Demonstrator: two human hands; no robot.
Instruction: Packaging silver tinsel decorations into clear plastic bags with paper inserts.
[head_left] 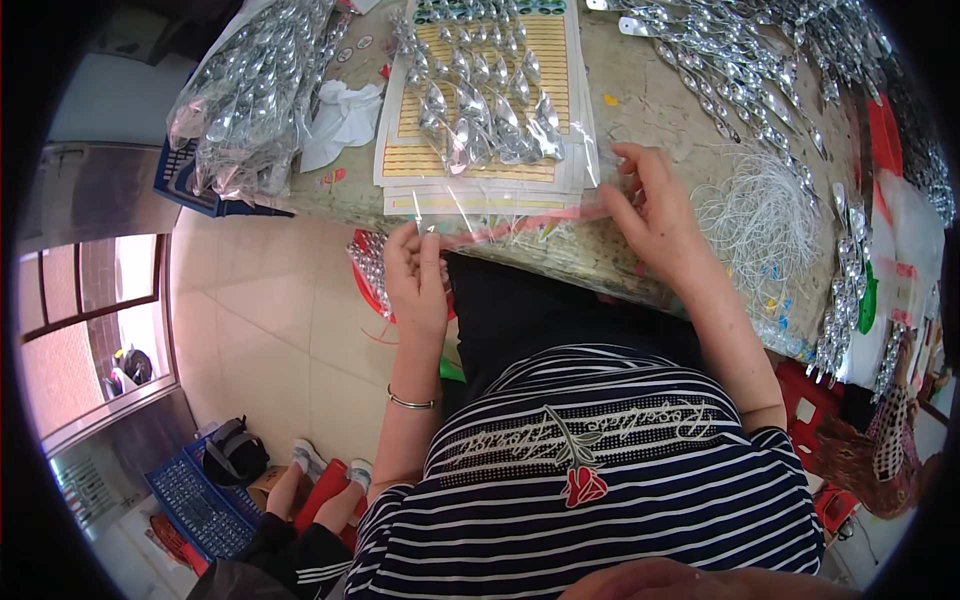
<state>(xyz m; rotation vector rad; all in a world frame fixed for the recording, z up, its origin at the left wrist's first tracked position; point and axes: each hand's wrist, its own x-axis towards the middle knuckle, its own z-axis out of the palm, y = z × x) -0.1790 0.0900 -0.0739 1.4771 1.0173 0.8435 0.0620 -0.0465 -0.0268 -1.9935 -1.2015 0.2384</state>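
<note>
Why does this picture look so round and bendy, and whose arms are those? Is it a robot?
No robot here! It's a person working with two bare hands. They wear a camera on their head, looking down, so you see roughly what they see. Its very wide lens bends straight edges.

The left hand seems to pinch one end of a pink strip along the edge of some clear plastic. The right hand is at the other end, its thumb and fingers apart.

On the worn table lie shiny silver twisted pieces on patterned paper. To the left is a plastic bag of silver pieces; to the right, a tangle of white threads.
</note>
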